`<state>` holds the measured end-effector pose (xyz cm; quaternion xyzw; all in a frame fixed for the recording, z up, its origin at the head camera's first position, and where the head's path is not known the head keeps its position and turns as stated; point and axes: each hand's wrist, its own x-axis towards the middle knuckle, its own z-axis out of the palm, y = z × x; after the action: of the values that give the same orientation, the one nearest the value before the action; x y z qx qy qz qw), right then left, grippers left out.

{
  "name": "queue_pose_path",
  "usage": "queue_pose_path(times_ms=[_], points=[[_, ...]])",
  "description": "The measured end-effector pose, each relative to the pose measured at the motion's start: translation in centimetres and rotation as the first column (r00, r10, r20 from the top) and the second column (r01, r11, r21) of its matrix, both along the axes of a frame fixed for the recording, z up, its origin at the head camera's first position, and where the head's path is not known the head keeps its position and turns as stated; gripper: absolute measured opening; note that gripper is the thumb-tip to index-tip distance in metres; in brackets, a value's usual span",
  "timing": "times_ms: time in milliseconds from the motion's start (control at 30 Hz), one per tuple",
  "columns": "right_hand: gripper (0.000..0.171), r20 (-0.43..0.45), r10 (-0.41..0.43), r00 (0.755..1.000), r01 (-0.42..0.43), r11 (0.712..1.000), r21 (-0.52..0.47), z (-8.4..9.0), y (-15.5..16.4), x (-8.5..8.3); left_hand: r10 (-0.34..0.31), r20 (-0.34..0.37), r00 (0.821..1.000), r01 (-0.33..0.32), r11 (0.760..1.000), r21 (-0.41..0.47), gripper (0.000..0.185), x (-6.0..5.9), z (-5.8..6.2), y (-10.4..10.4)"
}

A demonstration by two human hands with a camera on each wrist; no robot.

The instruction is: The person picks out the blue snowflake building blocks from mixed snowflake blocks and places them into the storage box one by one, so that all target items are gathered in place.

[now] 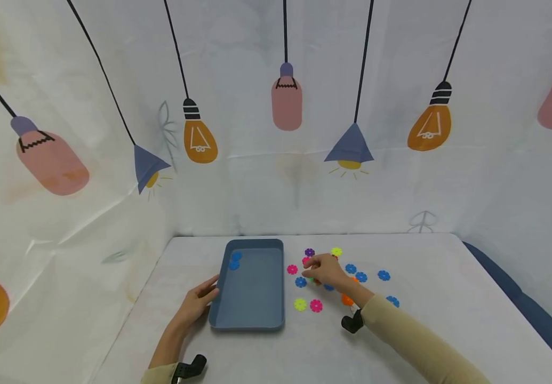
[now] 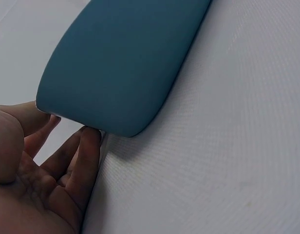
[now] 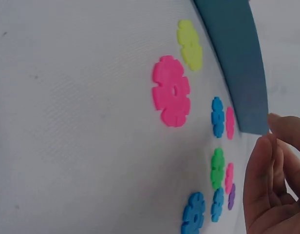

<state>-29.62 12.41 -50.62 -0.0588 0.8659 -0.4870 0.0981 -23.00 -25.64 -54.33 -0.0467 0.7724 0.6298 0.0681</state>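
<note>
While the left hand (image 1: 194, 304) is touching the left side of the tray (image 1: 252, 298) with slightly bent, relaxed fingers, the right hand (image 1: 326, 271) is hovering over the flower pieces on the table (image 1: 256, 354). Its thumb and index finger are standing only narrowly apart at the tips, and the other fingers are bending loosely. The tray is lying flat to the left of these pieces. Inside its far left corner, blue pieces (image 1: 234, 261) are resting close together; they seem to be two, but from here the count is not fully sure.

Just beside the right hand, a green piece (image 3: 217, 168) is lying on the table, with a purple piece (image 1: 309, 252) farther away. Nearer to the person, a yellow piece (image 1: 300, 304) and a pink piece (image 1: 316, 305) are lying side by side. An orange piece (image 1: 347, 300) is showing by the right forearm. Behind the table, a white sheet (image 1: 247, 197) is hanging, bearing printed lamps (image 1: 287, 104).
</note>
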Motion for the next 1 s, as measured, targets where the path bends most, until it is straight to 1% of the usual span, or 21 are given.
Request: queue_pose_path(times_ms=[267, 433, 600, 833, 933, 1000], points=[[0.021, -0.023, 0.006, 1.0, -0.006, 1.0, 0.023, -1.3, 0.0, 0.4, -0.013, 0.009, 1.0, 0.013, 1.0, -0.024, 0.051, 0.3, 0.3, -0.2], [0.02, -0.019, -0.001, 1.0, 0.002, 0.999, 0.05, -1.6, 0.0, 0.4, -0.016, 0.005, 1.0, 0.016, 1.0, -0.018, 0.051, 0.2, 0.3, -0.1], [0.021, -0.042, 0.017, 0.999, -0.013, 0.996, 0.085, -2.0, 0.1, 0.6, -0.011, 0.007, 1.0, 0.011, 1.0, -0.009, 0.051, 0.0, 0.1, 0.1], [0.028, -0.034, 0.03, 0.999, -0.027, 0.996, 0.088, -2.2, 0.2, 0.7, -0.016, 0.003, 1.0, 0.016, 1.0, 0.001, 0.051, -0.3, 0.1, 0.2], [0.032, -0.032, 0.039, 0.999, -0.036, 0.994, 0.099, -2.5, 0.0, 0.8, -0.014, 0.007, 1.0, 0.015, 1.0, -0.012, 0.051, -0.2, 0.1, 0.1], [0.034, -0.049, 0.058, 0.997, -0.053, 0.993, 0.107, -2.8, -0.2, 0.7, -0.009, 0.013, 1.0, 0.01, 1.0, -0.019, 0.051, -0.1, 0.1, 0.0]])
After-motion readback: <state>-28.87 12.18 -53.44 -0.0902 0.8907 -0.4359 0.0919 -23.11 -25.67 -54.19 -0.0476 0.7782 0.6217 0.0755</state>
